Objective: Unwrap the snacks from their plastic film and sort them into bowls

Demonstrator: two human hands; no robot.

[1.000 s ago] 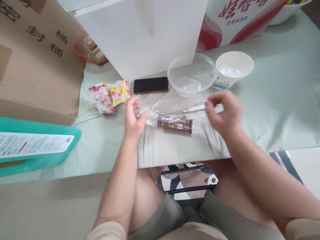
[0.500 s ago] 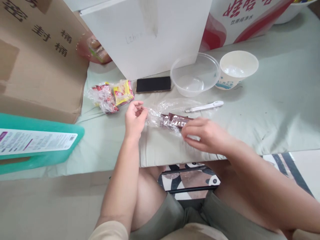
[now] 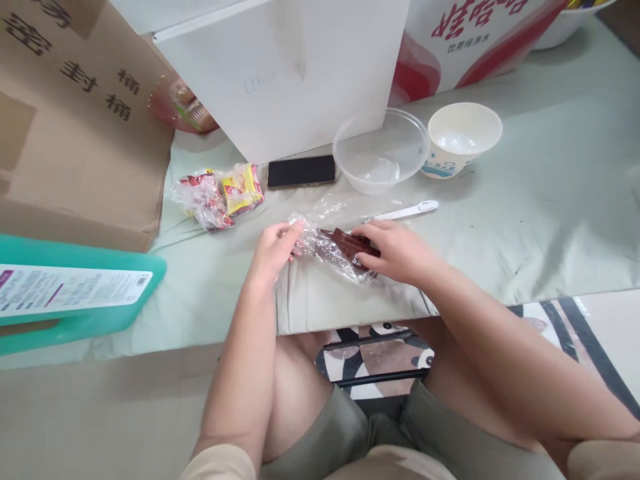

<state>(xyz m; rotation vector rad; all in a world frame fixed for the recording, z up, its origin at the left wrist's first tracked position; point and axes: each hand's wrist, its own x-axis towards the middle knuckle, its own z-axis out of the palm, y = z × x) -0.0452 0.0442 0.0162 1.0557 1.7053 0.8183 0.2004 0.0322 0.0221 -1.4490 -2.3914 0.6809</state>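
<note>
Several dark brown packets (image 3: 350, 245) lie on crumpled clear plastic wrap (image 3: 327, 253) near the table's front edge. My left hand (image 3: 277, 250) pinches the left end of that wrap between thumb and fingers. From the right, my right hand (image 3: 395, 250) closes its thumb and fingers around the right end of the packets. A white utility knife (image 3: 413, 210) rests just behind my right hand, its left part hidden by the fingers. To the left of my left hand are red and yellow packets (image 3: 220, 193) in clear wrap.
A black phone (image 3: 301, 171), a clear plastic bowl (image 3: 375, 167) and a white paper cup (image 3: 457, 143) line the back. Behind them stands a white box (image 3: 290, 80). A brown carton (image 3: 75, 133) and a green jug (image 3: 100, 313) bound the left.
My right hand has moved left and slightly up, closing over the packets. My left hand keeps its pinch on the wrap, a little lower. The view has shifted slightly.
</note>
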